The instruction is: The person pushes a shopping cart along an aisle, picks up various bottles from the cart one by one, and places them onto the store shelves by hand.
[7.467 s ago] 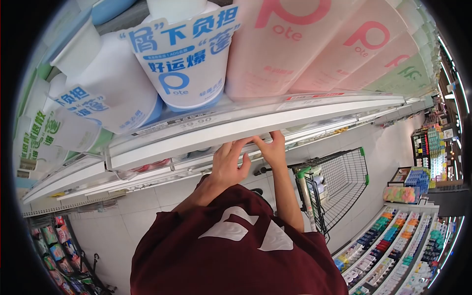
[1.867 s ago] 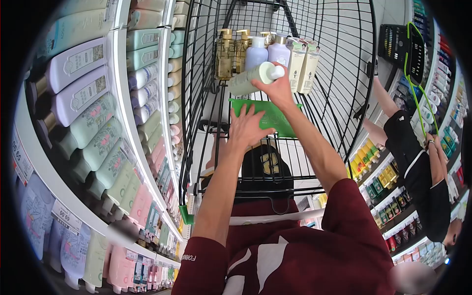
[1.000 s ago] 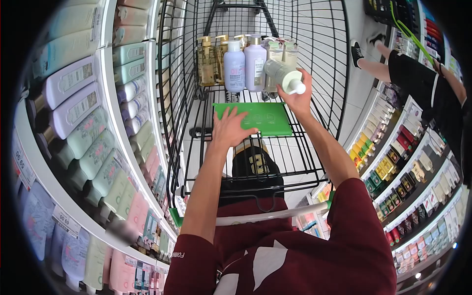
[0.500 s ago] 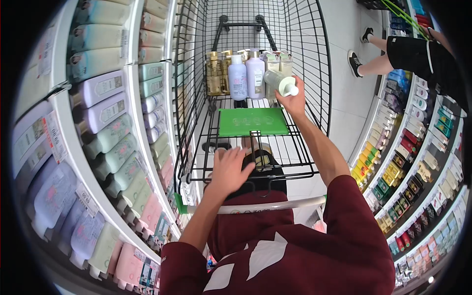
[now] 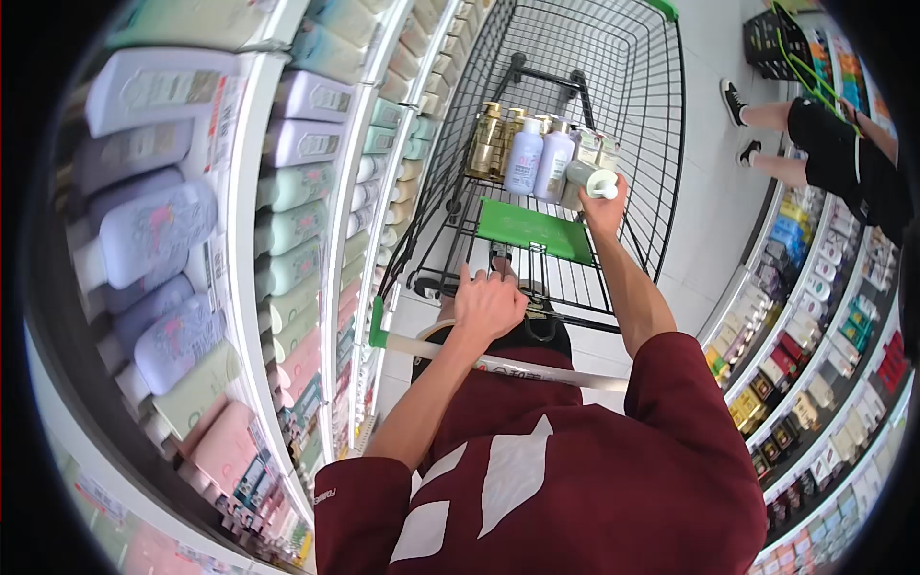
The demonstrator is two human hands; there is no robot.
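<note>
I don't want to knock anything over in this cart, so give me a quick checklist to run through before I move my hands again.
1. Right hand has hold of the pale green bottle: ok.
2. That bottle is upright: not ok, it is tilted.
3. Its base rests on the cart: cannot tell, the base is hidden.
4. The two lavender bottles beside it stand upright: ok.
5. The gold pump bottles stand upright: ok.
6. Left hand is touching the cart's wires: cannot tell from this angle.
</note>
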